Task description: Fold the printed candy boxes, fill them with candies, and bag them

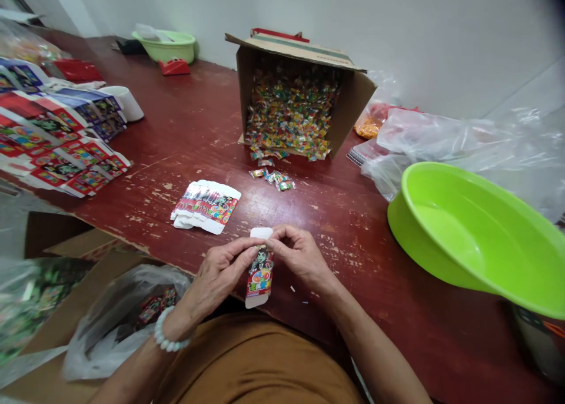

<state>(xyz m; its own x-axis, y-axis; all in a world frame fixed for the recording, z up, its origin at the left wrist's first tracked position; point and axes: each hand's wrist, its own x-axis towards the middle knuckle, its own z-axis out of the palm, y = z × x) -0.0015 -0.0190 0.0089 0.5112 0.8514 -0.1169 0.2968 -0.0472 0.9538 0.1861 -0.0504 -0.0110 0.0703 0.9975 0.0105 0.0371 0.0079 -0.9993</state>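
Observation:
My left hand (226,270) and my right hand (300,254) meet at the upper end of a small printed candy box (260,277), close to the table's front edge. Both hands pinch it between thumb and fingers. White flaps stick out at its top and bottom, and its front carries a cartoon figure and colourful lettering. Just beyond lies a fanned stack of flat candy boxes (207,207) with the same kind of print. Several wrapped candies (276,179) rest behind the hands, in front of a tipped cardboard box (353,106) full of wrapped candies (291,112).
A green basin (397,215) stands at the right beside clear plastic bags (424,139). Stacked printed cartons (66,139) fill the left side. Behind them are a white cup-like container (128,103), a red tape dispenser (175,67) and a pale basin (176,50). Below left, an open bag (101,327) holds filled boxes.

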